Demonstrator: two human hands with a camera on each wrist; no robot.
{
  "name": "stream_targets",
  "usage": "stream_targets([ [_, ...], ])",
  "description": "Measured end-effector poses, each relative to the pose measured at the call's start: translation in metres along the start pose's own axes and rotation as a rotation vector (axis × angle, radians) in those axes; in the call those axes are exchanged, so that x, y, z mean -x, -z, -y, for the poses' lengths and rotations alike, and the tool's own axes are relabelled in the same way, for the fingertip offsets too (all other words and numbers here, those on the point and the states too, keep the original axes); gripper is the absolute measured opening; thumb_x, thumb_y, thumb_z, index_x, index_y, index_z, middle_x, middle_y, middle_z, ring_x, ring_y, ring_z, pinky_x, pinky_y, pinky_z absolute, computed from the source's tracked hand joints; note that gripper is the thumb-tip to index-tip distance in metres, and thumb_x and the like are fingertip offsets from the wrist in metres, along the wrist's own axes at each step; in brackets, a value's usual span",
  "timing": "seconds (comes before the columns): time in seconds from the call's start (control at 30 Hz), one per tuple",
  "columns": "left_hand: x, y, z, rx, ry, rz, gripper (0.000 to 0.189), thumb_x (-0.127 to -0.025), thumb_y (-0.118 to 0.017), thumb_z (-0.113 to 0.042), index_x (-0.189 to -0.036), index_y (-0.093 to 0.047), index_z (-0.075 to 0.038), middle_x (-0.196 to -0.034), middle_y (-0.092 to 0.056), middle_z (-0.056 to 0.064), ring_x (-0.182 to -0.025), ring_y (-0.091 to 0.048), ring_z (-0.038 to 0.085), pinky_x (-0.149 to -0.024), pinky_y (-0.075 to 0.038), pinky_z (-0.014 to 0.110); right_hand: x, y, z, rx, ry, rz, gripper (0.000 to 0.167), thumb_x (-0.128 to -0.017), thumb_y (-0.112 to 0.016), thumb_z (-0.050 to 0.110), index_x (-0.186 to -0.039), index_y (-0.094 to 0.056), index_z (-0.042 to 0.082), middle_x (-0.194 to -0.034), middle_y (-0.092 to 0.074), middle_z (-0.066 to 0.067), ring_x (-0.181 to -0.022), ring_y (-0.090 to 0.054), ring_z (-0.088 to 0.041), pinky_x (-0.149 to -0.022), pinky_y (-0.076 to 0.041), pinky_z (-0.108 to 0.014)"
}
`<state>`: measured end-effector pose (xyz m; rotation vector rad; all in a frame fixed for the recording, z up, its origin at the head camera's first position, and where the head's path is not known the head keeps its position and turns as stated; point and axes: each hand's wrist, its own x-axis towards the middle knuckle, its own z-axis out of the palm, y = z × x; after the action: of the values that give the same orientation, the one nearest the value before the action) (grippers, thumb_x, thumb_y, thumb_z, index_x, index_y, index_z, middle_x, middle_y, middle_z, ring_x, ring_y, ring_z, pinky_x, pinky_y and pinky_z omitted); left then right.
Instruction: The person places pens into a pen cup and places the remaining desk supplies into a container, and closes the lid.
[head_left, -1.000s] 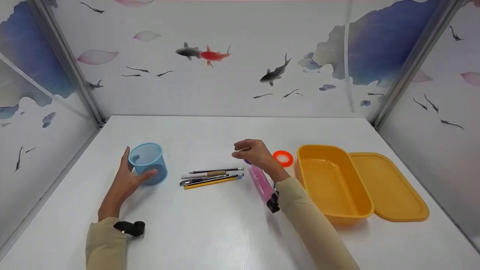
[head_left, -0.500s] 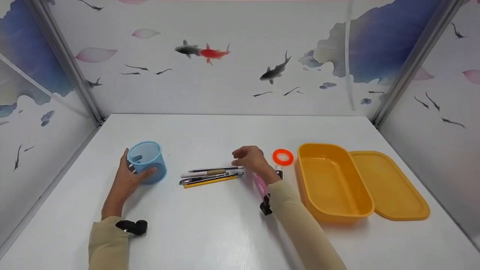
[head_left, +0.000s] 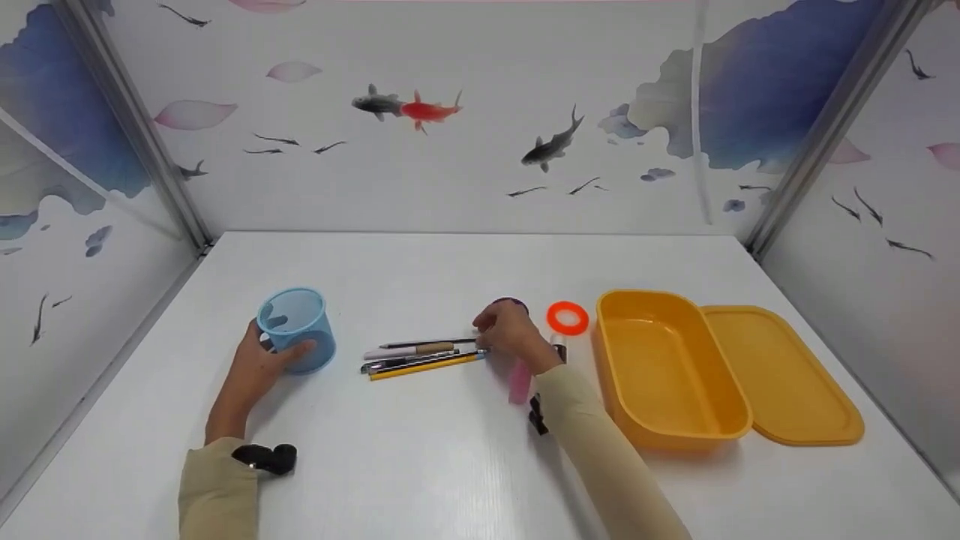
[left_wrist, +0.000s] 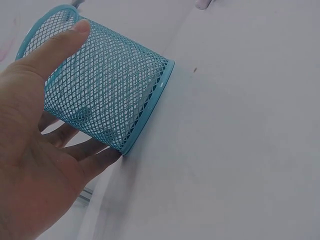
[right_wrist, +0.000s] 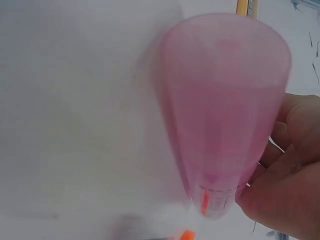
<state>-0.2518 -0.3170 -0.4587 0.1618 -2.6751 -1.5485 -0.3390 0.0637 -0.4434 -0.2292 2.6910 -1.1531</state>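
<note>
My left hand [head_left: 257, 367] grips a light blue mesh pen holder [left_wrist: 107, 80] on the table's left side, thumb in front and fingers behind. In the head view, the pen holder stands with its rim up. My right hand [head_left: 514, 330] is at the right end of a row of pens and pencils; thumb and fingertips pinch the end of the dark pencil [head_left: 427, 343], which they cover. Beside it lie a white-and-tan pen [head_left: 397, 352], dark pens [head_left: 405, 363] and a yellow pencil [head_left: 427, 367]. A translucent pink tube-like object [right_wrist: 225, 100] lies under my right wrist, partly hidden in the head view.
An orange ring [head_left: 552, 318] lies right of my right hand, and a purple edge [head_left: 514, 301] shows behind it. Farther right are a yellow plastic box [head_left: 664, 360] and its lid [head_left: 795, 375]. Printed panels enclose the white table [head_left: 390, 465].
My right hand has come down onto the end of the dark pencil, and its fingers have closed in. The left hand still holds the pen holder in nearly the same place.
</note>
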Motion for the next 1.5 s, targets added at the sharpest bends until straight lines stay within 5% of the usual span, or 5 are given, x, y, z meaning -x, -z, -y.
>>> stream_targets([
  [0.37, -0.001, 0.000, -0.001, -0.010, 0.011, 0.005, 0.111, -0.089, -0.073, -0.046, -0.161, 0.000, -0.006, -0.166, -0.014, 0.025, -0.153, -0.016, 0.048, -0.123, -0.022, 0.063, -0.001, 0.002, 0.001, 0.103, 0.028, 0.030, 0.023, -0.086, -0.075, 0.002, -0.108, -0.076, 0.007, -0.098, -0.067, -0.007, -0.090, -0.058, -0.021, -0.079, -0.055, -0.028],
  [1.07, 0.000, 0.006, 0.004, -0.017, 0.012, 0.002, 0.111, -0.088, -0.074, -0.047, -0.161, 0.000, -0.007, -0.166, -0.015, 0.025, -0.152, -0.018, 0.049, -0.122, -0.023, 0.065, 0.007, 0.018, 0.028, 0.117, 0.146, 0.132, 0.027, -0.095, -0.067, 0.008, -0.122, -0.069, 0.005, -0.108, -0.070, -0.009, -0.095, -0.063, -0.022, -0.094, -0.059, -0.034],
  [1.5, -0.002, 0.002, 0.003, -0.016, 0.009, 0.020, 0.111, -0.088, -0.073, -0.048, -0.161, -0.001, -0.007, -0.166, -0.014, 0.025, -0.152, -0.017, 0.049, -0.122, -0.022, 0.064, 0.015, 0.017, 0.044, -0.022, 0.282, -0.074, 0.027, -0.095, -0.063, 0.009, -0.122, -0.068, 0.007, -0.099, -0.070, -0.008, -0.085, -0.062, -0.019, -0.085, -0.060, -0.029],
])
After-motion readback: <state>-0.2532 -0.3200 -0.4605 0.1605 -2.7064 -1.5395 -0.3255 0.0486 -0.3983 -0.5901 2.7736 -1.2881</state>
